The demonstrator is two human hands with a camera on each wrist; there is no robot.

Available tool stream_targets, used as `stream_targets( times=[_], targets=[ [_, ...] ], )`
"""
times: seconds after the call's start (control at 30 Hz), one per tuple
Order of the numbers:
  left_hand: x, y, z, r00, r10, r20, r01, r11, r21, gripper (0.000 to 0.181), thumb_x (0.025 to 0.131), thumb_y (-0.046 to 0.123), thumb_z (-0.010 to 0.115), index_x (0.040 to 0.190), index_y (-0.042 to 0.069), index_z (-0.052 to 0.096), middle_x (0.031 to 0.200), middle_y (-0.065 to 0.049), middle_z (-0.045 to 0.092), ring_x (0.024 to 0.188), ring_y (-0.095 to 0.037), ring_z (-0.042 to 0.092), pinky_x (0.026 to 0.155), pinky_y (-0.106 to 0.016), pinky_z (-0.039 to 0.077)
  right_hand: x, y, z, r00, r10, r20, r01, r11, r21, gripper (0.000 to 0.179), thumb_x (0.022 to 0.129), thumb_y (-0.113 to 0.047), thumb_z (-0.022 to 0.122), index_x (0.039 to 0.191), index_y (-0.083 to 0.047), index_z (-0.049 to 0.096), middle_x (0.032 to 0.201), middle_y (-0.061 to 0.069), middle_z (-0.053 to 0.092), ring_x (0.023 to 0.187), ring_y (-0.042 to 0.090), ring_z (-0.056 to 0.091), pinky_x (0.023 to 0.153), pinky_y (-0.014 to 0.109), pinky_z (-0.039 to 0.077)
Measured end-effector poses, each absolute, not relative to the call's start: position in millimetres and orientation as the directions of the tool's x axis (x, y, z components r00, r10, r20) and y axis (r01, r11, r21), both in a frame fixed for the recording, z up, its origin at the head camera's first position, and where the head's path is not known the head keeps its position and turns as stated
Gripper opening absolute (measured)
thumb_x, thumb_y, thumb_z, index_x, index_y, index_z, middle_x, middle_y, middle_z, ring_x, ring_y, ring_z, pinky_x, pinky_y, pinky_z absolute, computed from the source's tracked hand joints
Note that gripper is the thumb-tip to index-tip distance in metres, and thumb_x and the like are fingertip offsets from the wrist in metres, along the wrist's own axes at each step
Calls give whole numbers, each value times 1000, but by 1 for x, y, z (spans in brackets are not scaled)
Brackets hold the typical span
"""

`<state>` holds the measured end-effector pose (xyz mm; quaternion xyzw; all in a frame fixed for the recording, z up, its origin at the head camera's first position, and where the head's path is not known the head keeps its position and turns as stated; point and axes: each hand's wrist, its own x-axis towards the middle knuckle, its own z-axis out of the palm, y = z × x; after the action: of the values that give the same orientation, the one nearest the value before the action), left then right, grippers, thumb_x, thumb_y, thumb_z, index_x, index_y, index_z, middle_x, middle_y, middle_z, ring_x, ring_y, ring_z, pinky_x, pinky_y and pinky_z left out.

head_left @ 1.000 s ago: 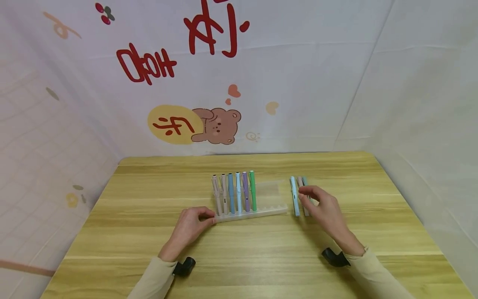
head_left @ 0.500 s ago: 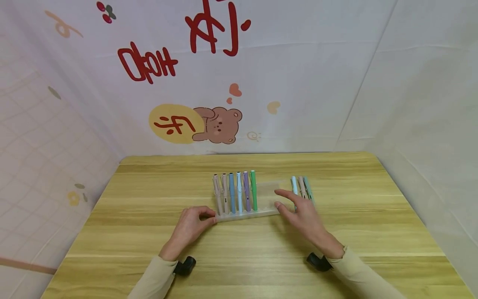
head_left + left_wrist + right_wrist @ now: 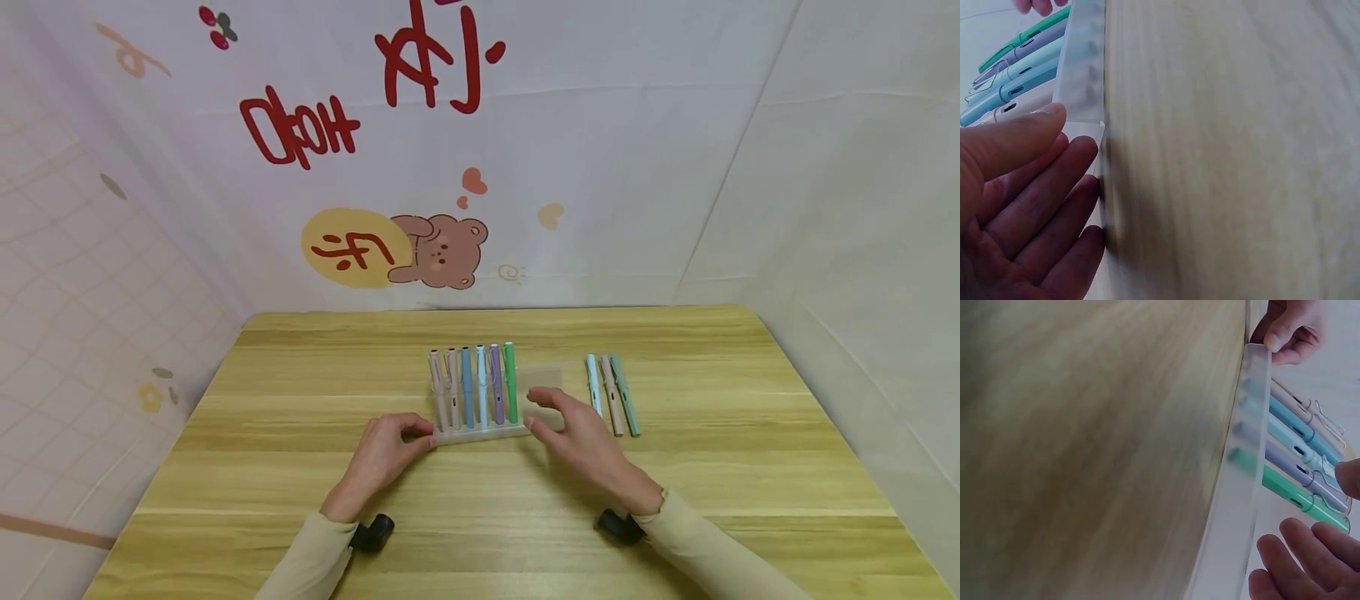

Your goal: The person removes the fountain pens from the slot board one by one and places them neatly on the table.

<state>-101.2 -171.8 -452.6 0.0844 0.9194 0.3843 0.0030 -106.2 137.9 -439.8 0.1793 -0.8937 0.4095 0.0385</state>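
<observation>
A clear pen rack (image 3: 487, 433) stands mid-table, with several pens leaning side by side in its left part. From the left these are two beige-taupe pens (image 3: 453, 392), a blue pen (image 3: 467, 387), a light blue pen (image 3: 482, 387), a purple pen (image 3: 497, 387) and a green pen (image 3: 511, 383). My left hand (image 3: 382, 450) pinches the rack's left front corner between thumb and fingers. Fingers apart and holding nothing, my right hand (image 3: 581, 437) hovers at the rack's right part, near the green pen, and hides its right end.
To the right of the rack lie three loose pens: a pale blue pen (image 3: 593, 382), a taupe pen (image 3: 611, 396) and a grey-green pen (image 3: 625, 396). A printed cloth (image 3: 615, 167) hangs behind the wooden table (image 3: 480, 517) and along its sides.
My right hand has moved left from the loose pens to the rack's right part, its fingers spreading apart. The left hand stays at the rack's corner.
</observation>
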Motion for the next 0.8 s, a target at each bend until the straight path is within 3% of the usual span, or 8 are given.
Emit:
stream_targets(
  times=[0.23, 0.8],
  targets=[
    [-100, -171, -453, -986, 156, 63, 154, 689, 708, 7, 87, 10, 84, 91, 15, 80, 92, 6, 76, 92, -18, 70, 85, -44, 55, -114, 131, -443, -940, -282, 193, -324, 557, -764, 43, 99, -22, 73, 134, 0, 62, 126, 8, 72, 117, 27, 68, 101, 50, 51],
    [-101, -172, -452, -986, 158, 53, 149, 691, 707, 7, 87, 11, 84, 91, 16, 80, 92, 6, 76, 93, -18, 70, 86, -44, 55, -130, 113, -447, -975, -196, 99, -196, 566, -801, 36, 96, -22, 76, 126, -5, 66, 108, 5, 76, 96, 20, 74, 84, 41, 59]
  ],
)
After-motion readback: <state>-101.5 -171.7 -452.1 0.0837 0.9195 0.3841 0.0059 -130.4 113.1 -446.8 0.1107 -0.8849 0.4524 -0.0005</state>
